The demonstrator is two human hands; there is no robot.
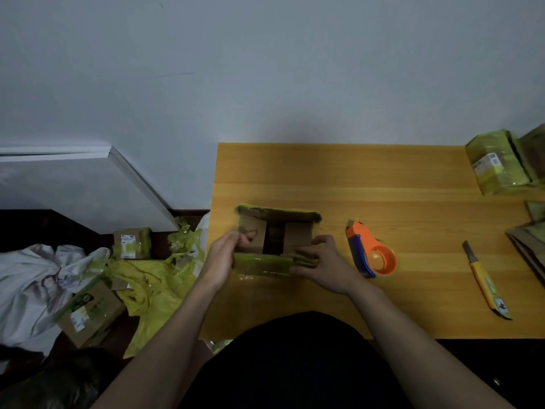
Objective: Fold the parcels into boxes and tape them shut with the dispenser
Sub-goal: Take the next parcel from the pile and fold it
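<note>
Head view: a small brown cardboard box with yellow-green tape remnants (277, 240) stands open-topped on the orange wooden bench (354, 184), at the centre. The left hand (224, 255) grasps its 9 o'clock wall; the right hand (321, 261) pinches the near flap at 4 o'clock. The card looks light, worn and easily creased — best held at the flap edges. An orange and blue tape dispenser (372, 254) lies at 3 o'clock — just beside the box, untouched.

Dispenser (372, 255) right of box (278, 231)
</note>
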